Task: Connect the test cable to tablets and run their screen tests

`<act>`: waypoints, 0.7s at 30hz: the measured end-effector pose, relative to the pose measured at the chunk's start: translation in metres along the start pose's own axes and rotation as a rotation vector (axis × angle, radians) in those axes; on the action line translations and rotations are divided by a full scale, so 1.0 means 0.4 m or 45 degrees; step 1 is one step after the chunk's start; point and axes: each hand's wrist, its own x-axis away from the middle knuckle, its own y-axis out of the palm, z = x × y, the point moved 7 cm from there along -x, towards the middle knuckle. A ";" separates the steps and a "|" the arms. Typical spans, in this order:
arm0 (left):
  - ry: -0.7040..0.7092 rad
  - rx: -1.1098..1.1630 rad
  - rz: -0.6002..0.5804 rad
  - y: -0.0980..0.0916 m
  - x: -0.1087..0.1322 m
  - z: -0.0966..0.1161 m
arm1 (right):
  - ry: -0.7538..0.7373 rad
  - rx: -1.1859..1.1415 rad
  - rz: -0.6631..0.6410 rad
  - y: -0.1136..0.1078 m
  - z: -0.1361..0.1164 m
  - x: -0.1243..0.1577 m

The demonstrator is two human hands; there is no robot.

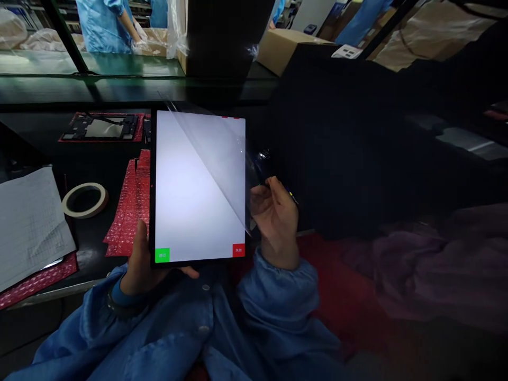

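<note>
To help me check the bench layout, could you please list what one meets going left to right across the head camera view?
Paper sheet, tape roll, red bubble wrap, tablet, right hand

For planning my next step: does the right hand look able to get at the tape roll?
Probably not directly: the tablet held in the left hand stands between the right hand and the tape roll.

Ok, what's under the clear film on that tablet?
Under the clear film lies the tablet's pale screen, small red marks at its top edge. The right hand hides the film's far end.
</note>
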 end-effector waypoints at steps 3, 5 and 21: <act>0.014 -0.050 -0.027 -0.004 0.001 -0.006 | -0.020 0.001 -0.062 0.003 -0.003 0.004; 0.027 -0.045 -0.025 -0.010 0.001 -0.010 | -0.024 0.008 -0.117 0.011 -0.007 0.010; -0.111 0.114 0.141 -0.043 -0.011 -0.047 | -0.354 0.217 -0.143 -0.008 -0.010 0.015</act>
